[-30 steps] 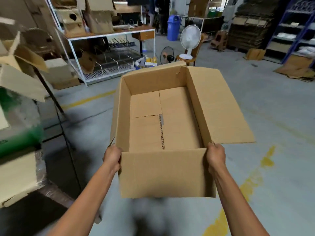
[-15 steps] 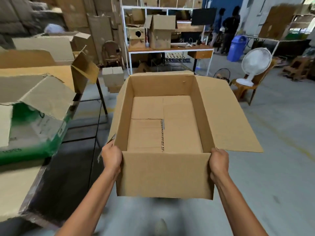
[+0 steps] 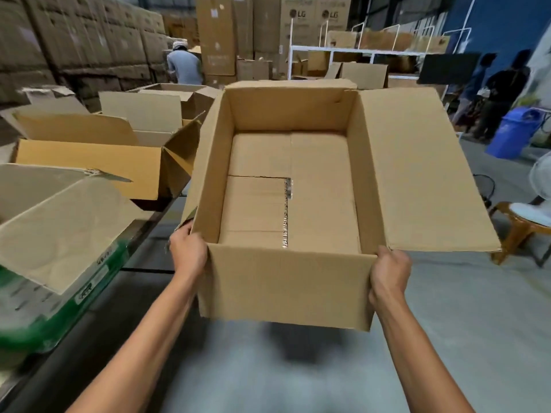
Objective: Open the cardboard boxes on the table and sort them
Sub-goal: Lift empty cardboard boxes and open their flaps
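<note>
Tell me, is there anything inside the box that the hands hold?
No, the box held by the left hand and right hand shows only its bare cardboard bottom.

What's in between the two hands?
The head view shows the near wall of the open, empty cardboard box spanning the gap. The left hand grips its left corner and the right hand its right corner.
</note>
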A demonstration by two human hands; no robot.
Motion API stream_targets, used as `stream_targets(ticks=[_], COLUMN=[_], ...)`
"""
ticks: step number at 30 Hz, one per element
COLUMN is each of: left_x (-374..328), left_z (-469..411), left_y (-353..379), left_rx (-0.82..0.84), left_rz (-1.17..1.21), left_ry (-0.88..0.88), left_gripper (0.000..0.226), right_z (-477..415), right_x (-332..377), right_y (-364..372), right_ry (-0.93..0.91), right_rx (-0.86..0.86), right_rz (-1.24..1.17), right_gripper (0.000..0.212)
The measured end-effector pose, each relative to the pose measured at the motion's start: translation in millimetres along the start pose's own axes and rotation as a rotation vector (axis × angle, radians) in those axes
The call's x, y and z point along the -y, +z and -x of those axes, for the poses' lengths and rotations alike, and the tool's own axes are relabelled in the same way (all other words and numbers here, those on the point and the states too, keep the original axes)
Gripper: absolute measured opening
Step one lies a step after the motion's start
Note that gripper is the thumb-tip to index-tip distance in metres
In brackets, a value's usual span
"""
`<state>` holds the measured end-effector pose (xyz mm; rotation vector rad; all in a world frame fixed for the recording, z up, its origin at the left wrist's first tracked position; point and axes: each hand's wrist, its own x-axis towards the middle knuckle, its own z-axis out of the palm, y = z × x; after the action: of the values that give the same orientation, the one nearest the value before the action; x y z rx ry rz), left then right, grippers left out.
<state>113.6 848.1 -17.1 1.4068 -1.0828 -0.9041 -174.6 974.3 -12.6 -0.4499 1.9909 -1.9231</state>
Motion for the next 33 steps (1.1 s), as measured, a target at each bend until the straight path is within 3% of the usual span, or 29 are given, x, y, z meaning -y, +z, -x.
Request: stream_targets(ticks=[8, 12, 19, 27, 33], left_x=[-40, -66, -129, -157, -164], left_z=[-91, -150, -237, -334, -429], left_y=[74, 123, 184, 177, 152], left_rx=[-0.177, -0.271, -0.421, -0.533, -0.652], left_rz=[-0.008, 0.036, 0.147, 0.092, 0.032], left_ry=[0.081, 0.134, 0.229, 0.325, 0.405], left_gripper=[0.039, 0.035, 0.026, 0.019, 0.029], right_z=[-133, -209, -315, -360, -359], right_x=[22, 55, 129, 170, 183], right_y=[114, 176, 291, 432, 575], right_ry=[-0.074, -0.136, -0.208, -0.308, -0.298], right_rx=[0.142, 0.206, 0.366, 0.545, 0.662], right_rz=[-0.068, -0.070, -0.161, -0.187, -0.222], right_gripper=[0.037, 0.026, 0.038, 0.018, 0.022])
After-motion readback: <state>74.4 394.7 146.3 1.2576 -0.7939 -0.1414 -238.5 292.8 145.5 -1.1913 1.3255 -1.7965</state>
